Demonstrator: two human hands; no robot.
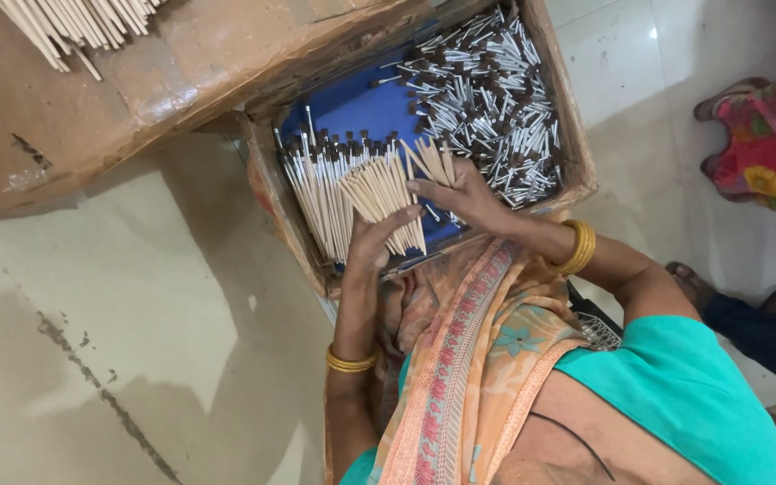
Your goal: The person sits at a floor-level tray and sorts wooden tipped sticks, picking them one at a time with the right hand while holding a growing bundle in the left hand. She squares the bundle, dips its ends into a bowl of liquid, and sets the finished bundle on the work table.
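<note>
Gripping a fanned bundle of pale wooden sticks [386,199], the left hand [372,244] has its fingers curled round the near ends; the right hand [462,194] pinches a few more sticks [433,162] at the fan's top. Both work over a blue-lined cardboard box [577,153], with dark-tipped white brushes [316,180] lined up just beside the bundle and a loose heap of silver brushes [496,99] beyond

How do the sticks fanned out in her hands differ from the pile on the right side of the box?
The fanned sticks are pale wood, bare and lie side by side under the left hand. The right-side pile is silvery with dark tips, jumbled in all directions. Both are thin, of like length, in the same cardboard box.
</note>
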